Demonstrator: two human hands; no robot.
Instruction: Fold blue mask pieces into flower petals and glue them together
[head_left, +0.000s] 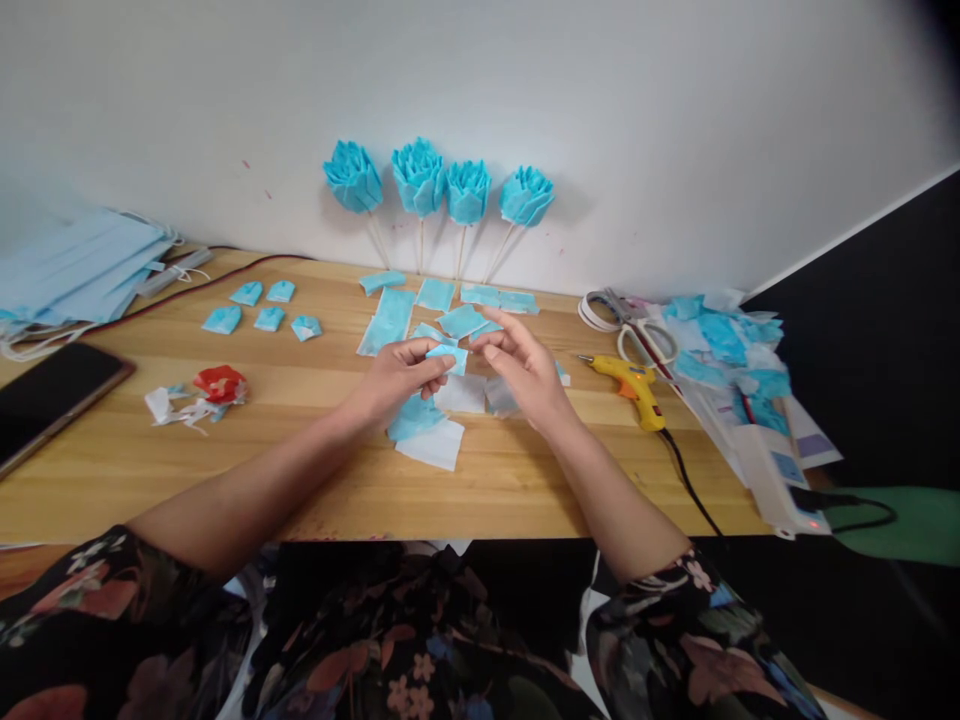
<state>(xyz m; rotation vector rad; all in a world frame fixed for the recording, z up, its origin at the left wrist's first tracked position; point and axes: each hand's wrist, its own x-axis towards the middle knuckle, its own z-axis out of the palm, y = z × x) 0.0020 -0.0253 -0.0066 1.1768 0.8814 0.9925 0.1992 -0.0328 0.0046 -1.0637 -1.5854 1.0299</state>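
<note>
My left hand (399, 378) pinches a small light-blue fabric piece (455, 357) between thumb and fingers over the middle of the table. Just right of it is my right hand (531, 372), its index finger stretched out and its fingers apart, with nothing visible in it. Below and around both hands lie cut pieces of blue and white fabric, among them a long blue strip (389, 318), a blue square (435, 294) and a white piece (442, 446). Several folded blue petals (268, 318) rest to the left.
Several blue fabric flowers (418, 178) on sticks lean against the wall. At right are a yellow glue gun (630, 385) with a cord, scissors (646, 340), a tape roll (598, 311), blue scraps (724, 335) and a power strip (776, 480). Face masks (82, 265), a phone (52, 400) and a red scrap (221, 383) lie left.
</note>
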